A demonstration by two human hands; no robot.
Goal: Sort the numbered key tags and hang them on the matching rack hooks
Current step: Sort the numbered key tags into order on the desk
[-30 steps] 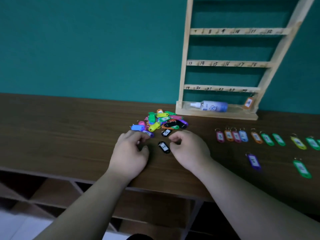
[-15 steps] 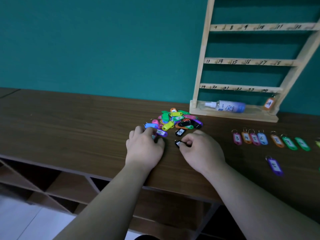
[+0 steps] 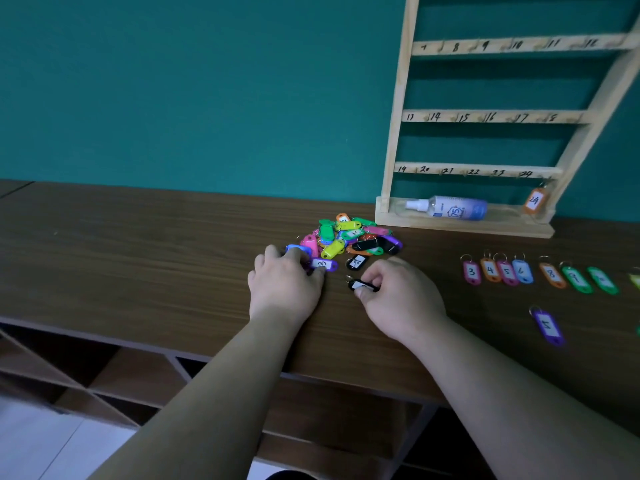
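While the person is bending over the bench [image 3: 138, 258], both hands are working near the middle of the frame, just below the loose pile of coloured tags [image 3: 332, 249]. The right hand [image 3: 401, 299] is pinching a black tag [image 3: 362, 285] between thumb and curled fingers, with the little ring poking out to the left. Can't tell if the tag is touching the wood or sitting just off it.

The left hand [image 3: 284, 289] is sitting knuckles-up at the lower left edge of the pile. Its fingers are bent, with the tips resting on a purple tag [image 3: 323, 264] marked 23 and a blue tag [image 3: 298, 249]. Honestly can't tell if it's gripping either one or only touching them. A second black tag [image 3: 356, 262] is lying between the pile and the pinched one.

Over in the upper right, the wooden rack [image 3: 398, 133] is standing against the teal wall [image 3: 190, 91], its rails numbered by hand. One orange tag [image 3: 534, 200] marked 24 is hanging at the right end of the bottom rail. A spray bottle [image 3: 450, 207] is lying on its side on the rack's base.

To the right of the hands, a row of sorted tags [image 3: 490, 270] is lying on the bench, reading 3, 4, 5, 6, 8. After those come green ones too blurry to read, running off the right edge. A lone purple tag [image 3: 548, 326] is lying below that row.
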